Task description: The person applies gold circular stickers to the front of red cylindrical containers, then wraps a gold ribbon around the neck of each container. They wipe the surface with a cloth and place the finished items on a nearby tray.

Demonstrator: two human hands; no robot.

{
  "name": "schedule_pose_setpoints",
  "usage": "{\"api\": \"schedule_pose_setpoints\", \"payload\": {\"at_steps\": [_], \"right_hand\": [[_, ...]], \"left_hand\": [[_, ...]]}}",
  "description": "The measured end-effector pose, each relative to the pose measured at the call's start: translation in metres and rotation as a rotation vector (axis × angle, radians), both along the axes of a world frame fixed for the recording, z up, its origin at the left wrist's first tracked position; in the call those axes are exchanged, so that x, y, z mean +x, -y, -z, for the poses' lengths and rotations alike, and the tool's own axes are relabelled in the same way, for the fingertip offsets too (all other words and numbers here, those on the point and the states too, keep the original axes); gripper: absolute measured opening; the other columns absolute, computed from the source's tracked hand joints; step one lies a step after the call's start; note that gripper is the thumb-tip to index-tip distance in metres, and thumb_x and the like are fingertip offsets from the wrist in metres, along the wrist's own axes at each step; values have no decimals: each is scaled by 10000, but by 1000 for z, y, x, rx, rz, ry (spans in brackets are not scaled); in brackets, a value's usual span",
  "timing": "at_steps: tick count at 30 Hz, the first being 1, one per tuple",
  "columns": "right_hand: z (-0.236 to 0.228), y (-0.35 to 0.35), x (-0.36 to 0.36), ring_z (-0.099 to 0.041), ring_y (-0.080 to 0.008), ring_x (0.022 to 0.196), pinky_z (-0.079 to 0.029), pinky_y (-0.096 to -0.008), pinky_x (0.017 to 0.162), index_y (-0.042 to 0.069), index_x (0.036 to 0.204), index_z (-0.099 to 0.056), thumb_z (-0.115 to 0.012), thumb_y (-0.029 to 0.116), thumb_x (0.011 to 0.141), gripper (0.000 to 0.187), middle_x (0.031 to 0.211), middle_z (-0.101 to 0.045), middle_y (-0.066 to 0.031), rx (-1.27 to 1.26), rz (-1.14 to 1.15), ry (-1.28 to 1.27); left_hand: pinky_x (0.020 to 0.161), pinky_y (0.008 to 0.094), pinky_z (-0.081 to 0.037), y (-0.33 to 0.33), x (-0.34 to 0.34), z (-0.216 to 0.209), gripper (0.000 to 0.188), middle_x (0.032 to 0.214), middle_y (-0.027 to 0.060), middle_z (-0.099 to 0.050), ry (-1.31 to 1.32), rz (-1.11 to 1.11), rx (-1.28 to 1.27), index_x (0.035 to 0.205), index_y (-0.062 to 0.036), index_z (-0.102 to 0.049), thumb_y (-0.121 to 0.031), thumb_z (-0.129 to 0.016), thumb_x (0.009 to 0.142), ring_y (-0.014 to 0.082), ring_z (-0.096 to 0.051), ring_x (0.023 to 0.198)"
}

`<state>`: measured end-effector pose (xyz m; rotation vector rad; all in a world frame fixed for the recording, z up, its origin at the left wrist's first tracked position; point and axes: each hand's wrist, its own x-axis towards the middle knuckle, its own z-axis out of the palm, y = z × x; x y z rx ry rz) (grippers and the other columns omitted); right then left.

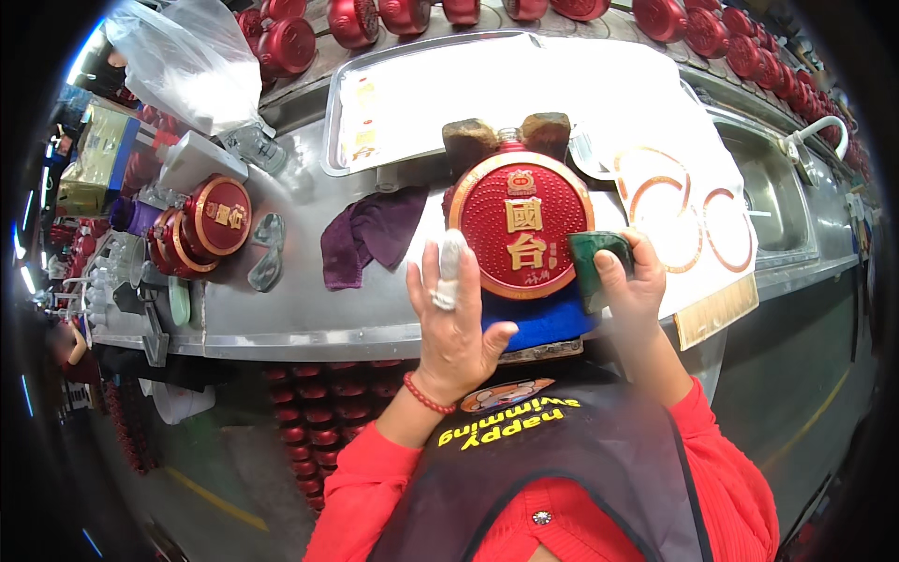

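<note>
A round red bottle [487, 211] with a gold rim and raised gold characters lies face up in front of me, its neck between two worn brown blocks [546, 137]. My left hand [453, 323] is at its lower left edge, fingers stretched out and holding nothing. That hand has a white wrap on one finger and a red bead bracelet. My right hand [629, 276] grips a dark green, flat-edged scraper-like piece [590, 258] against the bottle's lower right rim. A blue pad [529, 325] shows under the bottle's near side.
A purple cloth [367, 234] lies left of the bottle, with stacked red discs [223, 217] and clear glasses [267, 251] farther left. Copper-coloured rings [727, 231] lie on white sheeting at right. A metal tray [333, 136] is at the back, a sink [782, 225] far right.
</note>
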<state>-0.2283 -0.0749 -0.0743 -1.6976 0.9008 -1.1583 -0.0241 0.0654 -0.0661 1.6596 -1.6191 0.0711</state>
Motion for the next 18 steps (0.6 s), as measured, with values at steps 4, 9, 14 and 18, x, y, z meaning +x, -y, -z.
{"api": "schedule_pose_setpoints", "payload": {"at_steps": [4, 9, 14, 18], "right_hand": [[-2, 2, -5, -592, -94, 874, -485, -234, 796, -17, 1153, -641, -740, 148, 981, 258, 990, -667, -30, 222, -51, 128], [-4, 5, -13, -583, -61, 894, -483, -211, 808, 3, 1174, -624, -695, 104, 1011, 205, 1017, -664, -1, 223, -76, 263], [-6, 8, -19, -584, -57, 902, -478, -206, 819, 4, 1172, -621, -695, 122, 1015, 210, 1024, -668, 3, 251, -96, 321], [-11, 8, -17, -579, -52, 898, -480, -206, 805, 4, 1165, -619, -697, 123, 1013, 208, 1019, -669, -1, 288, -124, 338]], "left_hand": [[1201, 599, -200, 18, 53, 2, 754, 1574, 262, -426, -99, 39, 39, 1566, 17, -385, -557, -405, 1078, 499, -310, 1473], [1167, 567, -266, 13, 134, 19, 473, 1252, 255, -640, 355, -517, 320, 1358, -117, -630, -345, -686, 947, 472, -393, 1372], [882, 415, -516, 13, 145, 9, 201, 1156, 157, -669, -156, -373, 229, 1127, -61, -628, -158, -687, 961, 264, -625, 1124], [644, 255, -541, 45, 94, -33, 157, 967, 34, -706, -697, -89, -240, 1148, -46, -655, -54, -659, 991, 108, -664, 865]]}}
